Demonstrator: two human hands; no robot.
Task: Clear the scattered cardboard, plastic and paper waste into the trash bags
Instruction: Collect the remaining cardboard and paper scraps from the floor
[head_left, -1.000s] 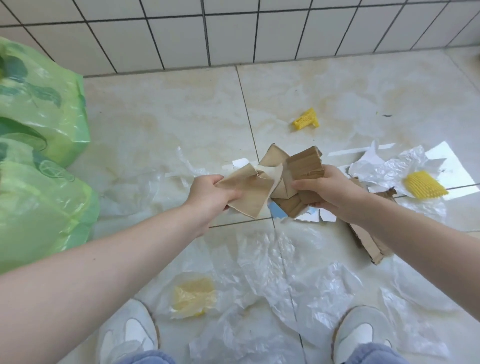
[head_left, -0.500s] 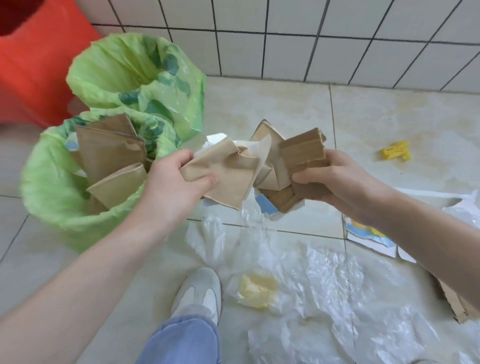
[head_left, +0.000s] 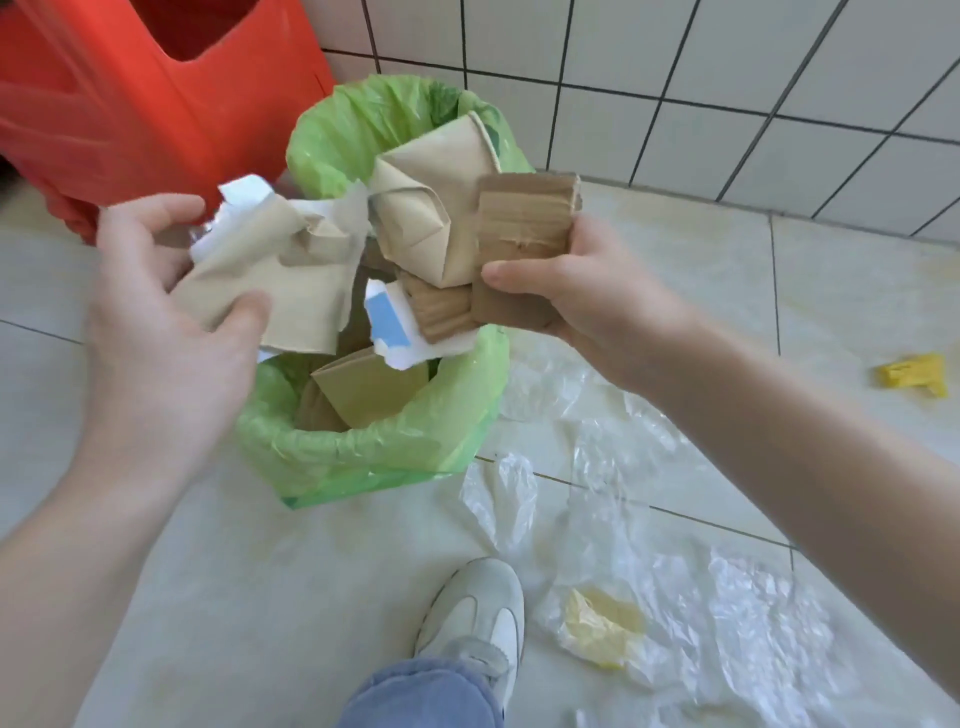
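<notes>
- The red plastic bin (head_left: 130, 93) in the upper left of the frame is cut off by the top and left edges.
- The far green plastic trash bag (head_left: 363, 124) has its opening largely hidden behind the held brown cardboard bundle (head_left: 457, 218).
- The left hand (head_left: 171, 322) is motion-blurred, its fingertips soft.
- The grey-white sneaker (head_left: 478, 618) is partly covered by a blue denim trouser leg (head_left: 426, 696), cut off by the bottom edge.
- The clear crumpled plastic film (head_left: 727, 597) runs out of the lower right.

Brown cardboard (head_left: 457, 223), green trash bag (head_left: 363, 447), red bin (head_left: 130, 104), yellow scrap (head_left: 911, 374), white-tiled wall (head_left: 727, 78) with dark grout.
</notes>
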